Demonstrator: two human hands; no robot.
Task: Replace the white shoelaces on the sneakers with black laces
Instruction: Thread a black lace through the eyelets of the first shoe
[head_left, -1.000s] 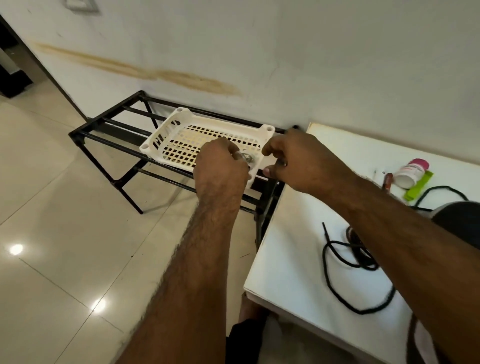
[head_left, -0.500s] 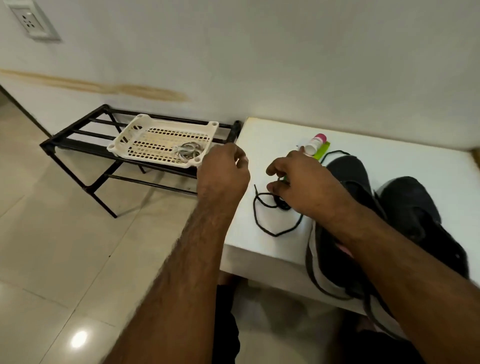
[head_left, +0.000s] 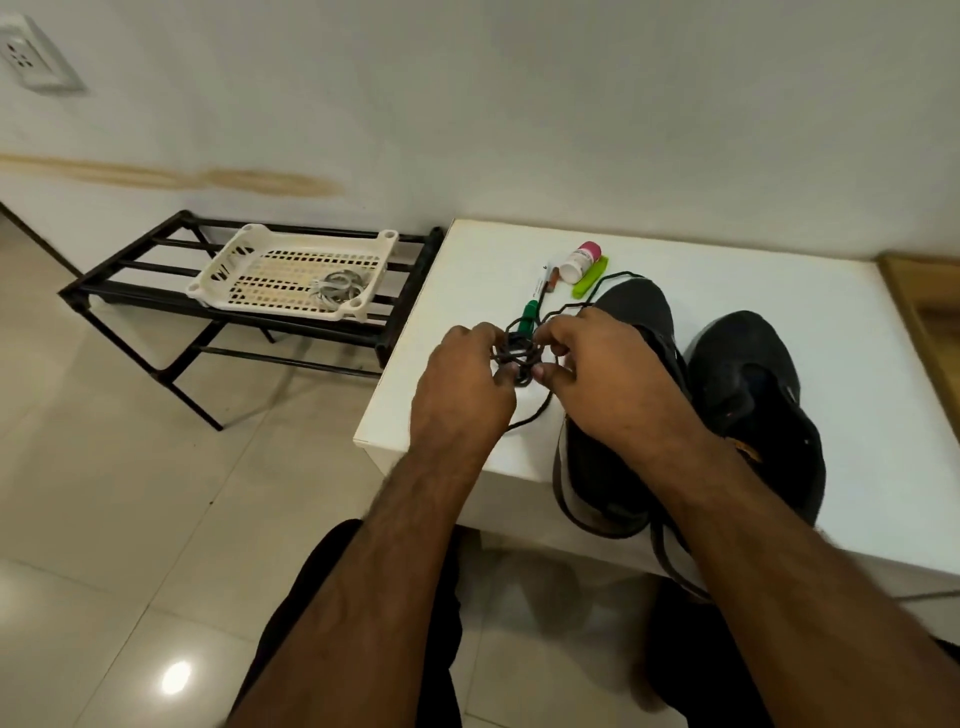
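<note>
- Head view: a person's left hand (head_left: 462, 384) and right hand (head_left: 597, 374) meet over the near left part of a white table (head_left: 810, 322), both pinching a bundled black lace (head_left: 517, 353) between curled fingers and thumbs.
- The bundle sits between the two hands just above the tabletop; one loose strand trails toward the table's near edge, and another runs away from the camera in a wavy line toward the toe of the left sneaker.
- Two black sneakers (head_left: 748, 395) lie side by side on the table to the right of the hands, long axes running from the near edge toward the wall, toes pointing to the wall and heels toward the person.
- The left sneaker's heel is partly hidden behind the right forearm; its eyelets cannot be made out.
- A white plastic basket (head_left: 223, 262) rests on a black metal rack (head_left: 130, 288) to the left of the table, and a coil of white laces (head_left: 337, 288) lies in its right end.
- Beyond the hands on the table lie a green-handled tool (head_left: 529, 318), a small white bottle with a pink cap (head_left: 581, 260) on its side, and a lime-green object (head_left: 589, 278) just beside the bottle.
</note>
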